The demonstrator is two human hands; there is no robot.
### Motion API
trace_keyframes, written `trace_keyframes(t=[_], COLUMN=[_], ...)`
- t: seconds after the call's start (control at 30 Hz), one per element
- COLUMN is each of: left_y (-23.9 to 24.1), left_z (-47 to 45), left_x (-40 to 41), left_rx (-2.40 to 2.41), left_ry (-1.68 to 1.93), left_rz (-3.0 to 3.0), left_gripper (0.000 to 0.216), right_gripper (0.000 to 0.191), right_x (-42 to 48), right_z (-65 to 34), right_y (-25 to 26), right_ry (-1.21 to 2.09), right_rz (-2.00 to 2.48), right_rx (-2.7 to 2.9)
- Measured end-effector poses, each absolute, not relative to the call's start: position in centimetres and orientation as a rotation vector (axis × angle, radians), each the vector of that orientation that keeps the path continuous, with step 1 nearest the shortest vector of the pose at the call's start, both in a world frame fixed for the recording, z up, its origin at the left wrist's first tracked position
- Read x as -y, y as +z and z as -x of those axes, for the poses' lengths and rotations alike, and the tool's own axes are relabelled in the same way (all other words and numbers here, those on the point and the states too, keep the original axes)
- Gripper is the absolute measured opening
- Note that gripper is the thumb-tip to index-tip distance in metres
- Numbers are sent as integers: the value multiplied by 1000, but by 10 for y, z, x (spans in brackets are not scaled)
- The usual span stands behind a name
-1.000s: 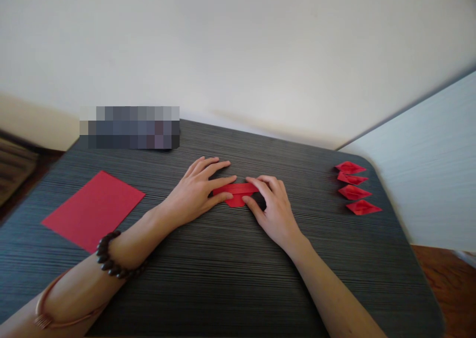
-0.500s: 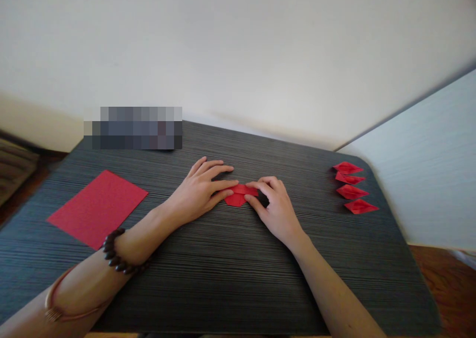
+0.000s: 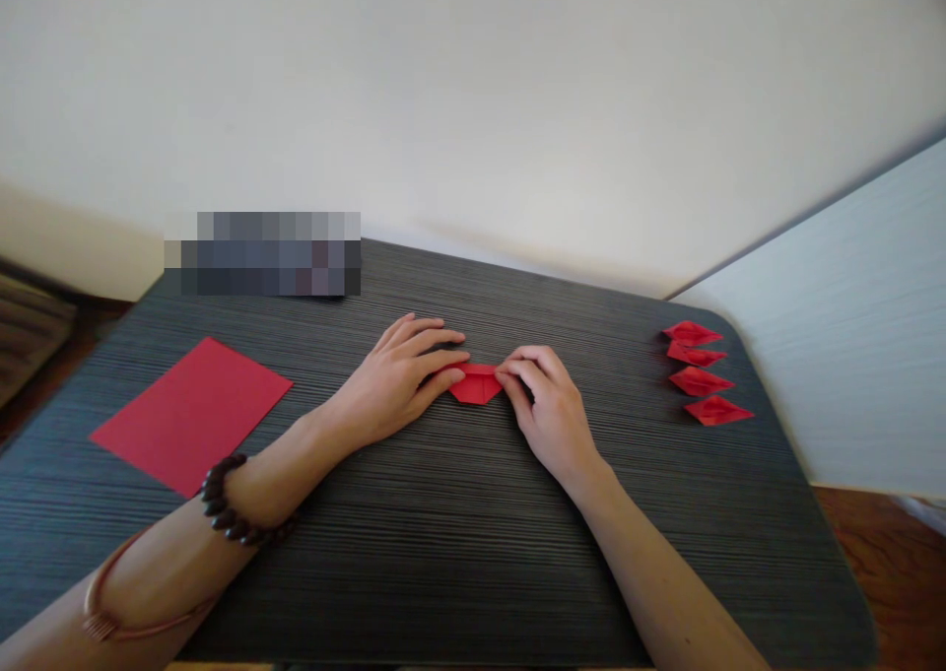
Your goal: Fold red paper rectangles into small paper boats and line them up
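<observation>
At the middle of the dark tabletop (image 3: 443, 563) lies a small folded red paper (image 3: 477, 387), its narrower side toward the person, a crease running down its near face and a thin strip along its far side. This piece looks part-way through: it is flat and compact, with clean slanted corners, while four pointed red shapes (image 3: 702, 382) in a row near the tabletop's right edge look finished. Toward the tabletop's left side a flat red sheet (image 3: 192, 415) lies with no folds that show, so it seems not yet begun. How many folds the middle piece has left, the view does not tell.

The left hand (image 3: 403, 370) has thumb and forefinger drawn close together on the paper's left end, its other fingers spread loosely above the tabletop's middle. The right hand (image 3: 551, 400) holds the paper's right end in a narrow pinch, fingertips nearly together and the remaining fingers curled. How firmly either hand presses, I cannot tell.
</observation>
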State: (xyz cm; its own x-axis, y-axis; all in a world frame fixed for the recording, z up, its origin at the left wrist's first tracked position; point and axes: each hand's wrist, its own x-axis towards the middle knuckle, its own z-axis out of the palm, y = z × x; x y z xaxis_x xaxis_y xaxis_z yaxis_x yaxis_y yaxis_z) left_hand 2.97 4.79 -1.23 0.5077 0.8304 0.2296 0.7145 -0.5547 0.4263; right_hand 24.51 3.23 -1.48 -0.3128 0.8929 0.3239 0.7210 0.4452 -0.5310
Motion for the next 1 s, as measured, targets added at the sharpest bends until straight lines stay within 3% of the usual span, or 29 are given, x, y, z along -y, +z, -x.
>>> trace_keyframes(t=[0.4,0.73,0.9,1.0], left_y=[-8,-8,-6,-3], left_z=[-34,-34,-35,-36], left_x=[-49,-49,-45,-44], left_rx=[-1315,-1262,-1288,-1314], left_ry=[727,774,753,734], left_rz=[-2227,-2154,-2061,-2016], left_gripper=[26,17,18,17], right_gripper=[14,10,33,28], right_x=[-30,-31,-31,-31], right_z=[-245,-245,-244,-246], right_y=[-12,-15,-13,-14], right_ry=[269,465,647,646], right_rz=[1238,1129,1149,1199], right_rx=[2061,2025,1898,1872])
